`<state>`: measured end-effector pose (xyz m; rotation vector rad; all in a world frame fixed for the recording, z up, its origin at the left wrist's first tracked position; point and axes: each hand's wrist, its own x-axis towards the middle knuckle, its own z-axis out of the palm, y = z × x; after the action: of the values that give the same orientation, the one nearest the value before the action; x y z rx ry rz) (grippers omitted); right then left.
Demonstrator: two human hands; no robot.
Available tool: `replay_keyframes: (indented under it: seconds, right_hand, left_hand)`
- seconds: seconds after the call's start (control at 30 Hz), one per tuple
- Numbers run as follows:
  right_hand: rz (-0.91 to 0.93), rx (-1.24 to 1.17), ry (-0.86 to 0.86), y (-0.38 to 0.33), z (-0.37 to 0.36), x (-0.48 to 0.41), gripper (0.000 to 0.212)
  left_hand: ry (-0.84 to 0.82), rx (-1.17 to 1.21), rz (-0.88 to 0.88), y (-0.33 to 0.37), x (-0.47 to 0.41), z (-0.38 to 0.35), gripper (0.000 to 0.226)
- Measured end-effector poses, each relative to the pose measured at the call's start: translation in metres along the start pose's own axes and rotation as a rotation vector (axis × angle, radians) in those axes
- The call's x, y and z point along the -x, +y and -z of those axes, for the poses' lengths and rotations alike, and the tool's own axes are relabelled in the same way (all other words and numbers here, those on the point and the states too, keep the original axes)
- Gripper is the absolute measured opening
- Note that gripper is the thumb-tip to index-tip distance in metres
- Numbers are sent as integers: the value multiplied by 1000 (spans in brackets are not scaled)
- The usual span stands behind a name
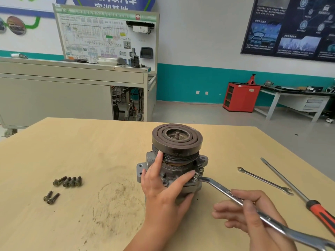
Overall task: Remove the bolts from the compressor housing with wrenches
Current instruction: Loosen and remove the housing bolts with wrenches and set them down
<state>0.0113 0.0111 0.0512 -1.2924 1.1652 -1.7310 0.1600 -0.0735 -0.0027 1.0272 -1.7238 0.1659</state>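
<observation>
My right hand (pixel 253 218) holds the long wrench (pixel 223 192) mid-shaft, thumb on top and fingers underneath. Its far end is seated on a bolt (pixel 195 177) at the front right flange of the compressor housing (pixel 174 171). My left hand (pixel 163 185) wraps the housing body, fingers spread across the front below the pulley (pixel 176 140) and thumb low on the near side, bracing it against the turning force.

Handling: the housing looks like cast metal, so it is probably heavy and rigid. It stands upright, pulley uppermost, and may rotate or tip under torque. Hold the body, not the grooved pulley, which may spin. The wrench is polished steel and could slip off the bolt head if it tilts.

The housing stands near the middle of a pale wooden table (pixel 90 142) marked with dirty smudges. Four loose bolts (pixel 68 181) lie in a group to the left, with two more (pixel 51 197) nearer me. A second wrench (pixel 264 181) and a red-handled screwdriver (pixel 308 198) lie to the right.

Beyond the table are a wiring training board (pixel 107 35), a red cabinet (pixel 241 97) and a white workbench (pixel 293 95).
</observation>
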Motion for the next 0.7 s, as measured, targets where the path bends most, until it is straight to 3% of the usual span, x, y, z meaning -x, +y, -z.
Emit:
replay_keyframes:
  seconds: [0.07, 0.1, 0.2, 0.33, 0.47, 0.6, 0.7]
  right_hand:
    - [-13, -73, 30, 5, 8, -8, 28]
    - [-39, -98, 52, 7, 12, -14, 24]
    - [-217, -214, -4, 4, 19, -45, 37]
    - [-429, -317, -84, 19, 5, -93, 28]
    - [-429, -393, -134, 14, -10, -110, 31]
    - [-166, -511, -39, 3, 15, -69, 47]
    - [-82, -373, -75, -1, 19, -29, 44]
  left_hand:
    - [11, 8, 0, 1, 0, 0, 71]
    - [21, 14, 0, 1, 0, 0, 68]
    - [39, 36, 0, 3, 0, 0, 63]
    - [66, 27, -20, 5, -1, 0, 59]
    - [112, 20, -20, 6, -2, 1, 52]
    - [203, 205, 47, 6, -3, 1, 57]
    - [302, 306, 213, -5, -6, 6, 59]
